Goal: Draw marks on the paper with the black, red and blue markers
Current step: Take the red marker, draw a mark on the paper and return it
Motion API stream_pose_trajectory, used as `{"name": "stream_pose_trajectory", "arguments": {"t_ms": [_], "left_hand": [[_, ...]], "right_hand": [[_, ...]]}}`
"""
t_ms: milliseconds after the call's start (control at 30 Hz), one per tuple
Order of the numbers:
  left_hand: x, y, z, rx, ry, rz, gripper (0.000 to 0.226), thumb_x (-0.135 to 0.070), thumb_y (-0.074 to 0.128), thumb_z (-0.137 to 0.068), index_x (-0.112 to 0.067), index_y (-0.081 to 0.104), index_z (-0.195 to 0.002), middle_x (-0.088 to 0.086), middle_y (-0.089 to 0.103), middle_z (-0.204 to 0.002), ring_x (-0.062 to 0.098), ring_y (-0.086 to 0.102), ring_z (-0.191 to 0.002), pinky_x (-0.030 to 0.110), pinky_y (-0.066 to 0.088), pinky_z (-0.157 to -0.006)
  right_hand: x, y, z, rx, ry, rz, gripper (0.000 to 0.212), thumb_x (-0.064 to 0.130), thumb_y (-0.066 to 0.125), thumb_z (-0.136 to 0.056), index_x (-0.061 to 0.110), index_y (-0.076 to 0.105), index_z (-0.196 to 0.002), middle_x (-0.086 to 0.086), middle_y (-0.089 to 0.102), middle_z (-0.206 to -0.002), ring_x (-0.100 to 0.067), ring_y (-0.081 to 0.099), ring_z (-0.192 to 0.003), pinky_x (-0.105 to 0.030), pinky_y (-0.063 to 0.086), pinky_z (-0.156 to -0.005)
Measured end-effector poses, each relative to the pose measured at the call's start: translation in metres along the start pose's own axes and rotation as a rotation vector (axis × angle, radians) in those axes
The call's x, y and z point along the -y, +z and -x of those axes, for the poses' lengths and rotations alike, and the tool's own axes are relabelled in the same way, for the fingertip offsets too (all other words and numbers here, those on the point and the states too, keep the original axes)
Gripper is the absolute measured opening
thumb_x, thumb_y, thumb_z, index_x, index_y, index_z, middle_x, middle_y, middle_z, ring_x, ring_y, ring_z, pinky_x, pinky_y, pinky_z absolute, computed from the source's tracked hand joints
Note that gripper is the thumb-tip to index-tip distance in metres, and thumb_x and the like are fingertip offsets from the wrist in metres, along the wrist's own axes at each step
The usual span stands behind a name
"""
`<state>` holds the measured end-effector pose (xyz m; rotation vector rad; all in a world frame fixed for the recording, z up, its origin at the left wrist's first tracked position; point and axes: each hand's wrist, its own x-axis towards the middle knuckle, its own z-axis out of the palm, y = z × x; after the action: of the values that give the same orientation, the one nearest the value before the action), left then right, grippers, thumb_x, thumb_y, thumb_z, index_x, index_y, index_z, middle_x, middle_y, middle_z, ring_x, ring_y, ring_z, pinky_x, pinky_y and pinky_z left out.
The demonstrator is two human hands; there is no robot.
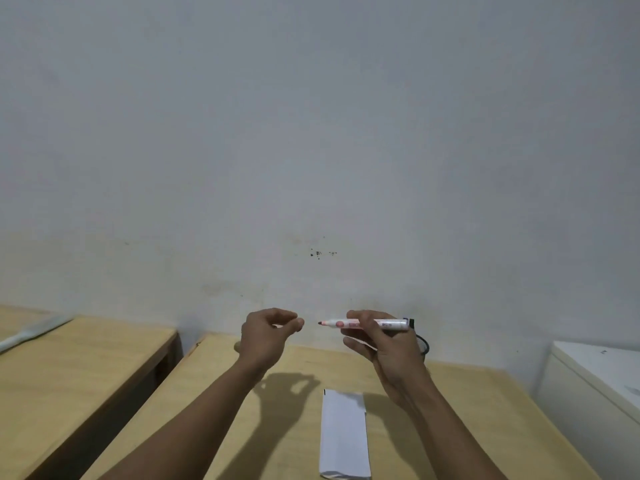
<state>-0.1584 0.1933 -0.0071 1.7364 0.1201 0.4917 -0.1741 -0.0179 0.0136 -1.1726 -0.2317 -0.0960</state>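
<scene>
Paper (344, 436) lies on bench (485, 410), below both raised hands; second bench (86, 358) left, cabinet (595, 382) right, wall (311, 133) behind.

The right hand (375, 336) wraps around the middle of the marker (367, 323), hiding that stretch of the barrel, and the print on it is too blurred to read. Whether the left hand (266, 336) pinches a cap between its curled fingertips cannot be told. The paper (344, 434) runs to the bottom edge, its near end cut off. A dark loop (423, 344) behind the right hand is mostly covered. A pale strip (31, 332) on the left bench (86, 368) is blurred and clipped by the frame
</scene>
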Motion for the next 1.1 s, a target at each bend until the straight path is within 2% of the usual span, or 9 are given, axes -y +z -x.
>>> {"name": "stream_pose_trajectory", "arguments": {"t_ms": [133, 367, 500, 567, 667, 733, 800, 900, 1100], "left_hand": [[0.056, 0.005, -0.001, 0.052, 0.095, -0.499, 0.010, -0.043, 0.076, -0.081, -0.042, 0.070, -0.090, -0.025, 0.067, -0.078, -0.015, 0.049, -0.077, 0.037, 0.021, -0.080], [0.104, 0.023, 0.006, 0.106, 0.031, -0.522, 0.034, -0.031, 0.076, -0.078, -0.041, 0.063, -0.108, -0.022, 0.070, -0.078, 0.008, 0.055, -0.104, 0.028, 0.016, -0.077], [0.112, 0.024, 0.003, 0.176, -0.027, -0.559, 0.043, -0.033, 0.071, -0.076, -0.037, 0.064, -0.118, -0.022, 0.072, -0.080, -0.003, 0.056, -0.093, 0.037, 0.022, -0.091], [0.113, 0.022, 0.002, 0.196, -0.007, -0.618, 0.051, -0.042, 0.071, -0.075, -0.038, 0.060, -0.124, -0.024, 0.069, -0.090, 0.000, 0.056, -0.100, 0.038, 0.022, -0.091], [0.111, 0.023, 0.015, 0.112, 0.226, -0.693, 0.056, -0.056, 0.063, -0.074, -0.039, 0.054, -0.126, -0.019, 0.058, -0.118, 0.009, 0.049, -0.115, 0.039, 0.021, -0.095], [0.099, 0.025, 0.032, 0.112, 0.406, -0.699, 0.046, -0.059, 0.057, -0.077, -0.038, 0.058, -0.117, -0.018, 0.056, -0.120, 0.006, 0.046, -0.112, 0.041, 0.023, -0.098], [0.085, 0.028, 0.047, 0.278, 0.466, -0.730, 0.041, -0.062, 0.057, -0.079, -0.039, 0.060, -0.113, -0.022, 0.056, -0.120, 0.001, 0.042, -0.112, 0.045, 0.024, -0.103], [0.072, 0.030, 0.054, 0.580, 0.404, -0.854, 0.061, -0.074, 0.049, -0.078, -0.040, 0.055, -0.129, -0.023, 0.051, -0.138, 0.003, 0.033, -0.127, 0.050, 0.017, -0.111], [0.082, 0.027, 0.048, 0.852, 0.448, -1.085, 0.079, -0.083, 0.031, -0.082, -0.040, 0.034, -0.149, -0.016, 0.031, -0.159, 0.014, 0.025, -0.141, 0.054, 0.015, -0.113]], "right_hand": [[-0.022, -0.013, 0.002, -0.074, 0.050, -0.012, 0.013, -0.005, 0.074, -0.083, -0.008, 0.071, -0.095, -0.025, 0.076, -0.085, -0.030, 0.076, -0.076, -0.033, 0.065, -0.072], [-0.053, -0.035, -0.001, -0.119, 0.089, 0.062, 0.008, -0.001, 0.075, -0.084, -0.004, 0.071, -0.089, -0.020, 0.075, -0.078, -0.027, 0.074, -0.070, -0.030, 0.064, -0.068], [-0.062, -0.041, -0.005, -0.103, 0.102, 0.110, 0.012, 0.007, 0.076, -0.086, -0.003, 0.071, -0.090, -0.017, 0.075, -0.078, -0.027, 0.072, -0.069, -0.031, 0.062, -0.065], [-0.064, -0.042, -0.007, -0.107, 0.116, 0.129, 0.014, 0.011, 0.075, -0.087, -0.002, 0.069, -0.088, -0.015, 0.072, -0.074, -0.026, 0.069, -0.065, -0.030, 0.059, -0.060], [-0.068, -0.041, -0.015, -0.131, 0.147, 0.155, 0.012, 0.011, 0.068, -0.094, 0.001, 0.064, -0.088, -0.013, 0.065, -0.068, -0.023, 0.062, -0.055, -0.028, 0.052, -0.048], [-0.075, -0.040, -0.022, -0.129, 0.168, 0.187, 0.011, 0.011, 0.065, -0.096, 0.001, 0.067, -0.092, -0.014, 0.065, -0.068, -0.023, 0.062, -0.054, -0.027, 0.051, -0.047], [-0.085, -0.040, -0.028, -0.088, 0.188, 0.242, 0.012, 0.012, 0.066, -0.095, 0.003, 0.073, -0.096, -0.013, 0.068, -0.072, -0.022, 0.063, -0.059, -0.028, 0.053, -0.054], [-0.097, -0.043, -0.036, 0.007, 0.188, 0.386, 0.010, 0.009, 0.074, -0.089, 0.003, 0.074, -0.097, -0.009, 0.071, -0.073, -0.017, 0.064, -0.063, -0.030, 0.055, -0.061], [-0.126, -0.053, -0.051, 0.100, 0.183, 0.696, 0.020, 0.019, 0.066, -0.096, 0.000, 0.069, -0.089, -0.006, 0.064, -0.060, -0.014, 0.056, -0.051, -0.026, 0.045, -0.046]]}}
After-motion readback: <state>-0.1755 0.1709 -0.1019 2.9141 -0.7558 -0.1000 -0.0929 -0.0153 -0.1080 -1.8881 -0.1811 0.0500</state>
